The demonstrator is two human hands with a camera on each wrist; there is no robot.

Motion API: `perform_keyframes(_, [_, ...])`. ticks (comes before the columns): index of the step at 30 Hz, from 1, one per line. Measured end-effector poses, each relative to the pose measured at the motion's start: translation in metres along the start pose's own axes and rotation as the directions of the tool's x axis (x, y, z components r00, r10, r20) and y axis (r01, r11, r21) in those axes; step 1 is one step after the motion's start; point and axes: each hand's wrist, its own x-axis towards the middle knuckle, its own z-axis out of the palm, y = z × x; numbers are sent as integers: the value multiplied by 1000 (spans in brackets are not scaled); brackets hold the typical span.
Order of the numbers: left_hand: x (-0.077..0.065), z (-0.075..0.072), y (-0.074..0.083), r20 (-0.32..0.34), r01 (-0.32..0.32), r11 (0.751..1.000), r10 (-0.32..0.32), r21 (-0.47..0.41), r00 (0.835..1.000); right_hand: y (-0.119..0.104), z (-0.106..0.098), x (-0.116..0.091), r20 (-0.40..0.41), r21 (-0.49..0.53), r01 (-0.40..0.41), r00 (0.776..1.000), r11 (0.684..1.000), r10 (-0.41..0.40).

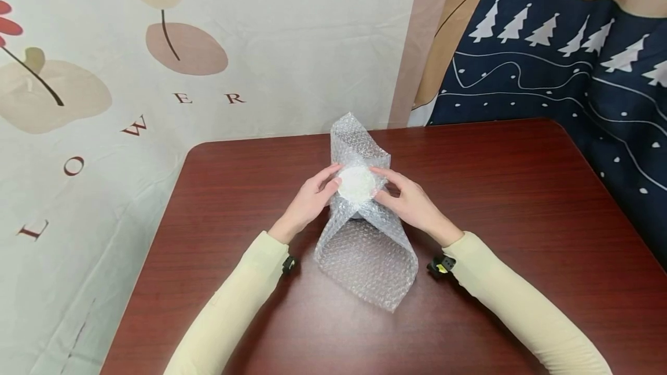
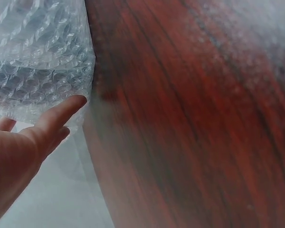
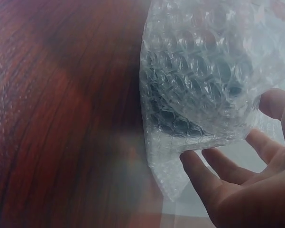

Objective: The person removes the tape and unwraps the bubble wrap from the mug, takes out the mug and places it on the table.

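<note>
A sheet of clear bubble wrap is folded around an upright object in the middle of the table. Through its layers a bright white round top shows in the head view, and the right wrist view has a dark curved form inside the wrap; its kind is hidden. My left hand touches the wrap's left side with extended fingers, thumb near the white top. From the other side my right hand rests spread, fairly straight fingers against the wrap. In the left wrist view a fingertip lies along the wrap's edge.
The reddish-brown wooden table has its back edge against a pale printed cloth. A dark blue cloth with white trees hangs at the right. Small black devices sit at both wrists.
</note>
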Motion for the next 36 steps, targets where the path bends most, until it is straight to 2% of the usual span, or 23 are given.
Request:
perform_keyframes(12, [-3, -1, 2, -4, -18, 1000, 18, -23, 1000, -3, -1, -2, 5, -10, 2, 1000, 1000, -1])
perform_keyframes(16, [-4, -2, 2, -17, 10, 999, -10, -36, 1000, -4, -1, -1, 2, -19, 2, 1000, 1000, -2])
perform_keyframes(23, [-6, -4, 1, -42, 70, 986, -77, -150, 996, -3, -2, 0, 4, -22, -18, 1000, 1000, 18])
perform_keyframes(27, [-10, -8, 2, -45, 61, 985, -69, -160, 997, -3, -3, 0, 14, -6, -12, 1000, 1000, 12])
perform_keyframes(36, [-25, -19, 15, -23, 34, 986, -38, -161, 999, -3, -2, 0, 27, 5, -5, 1000, 1000, 5])
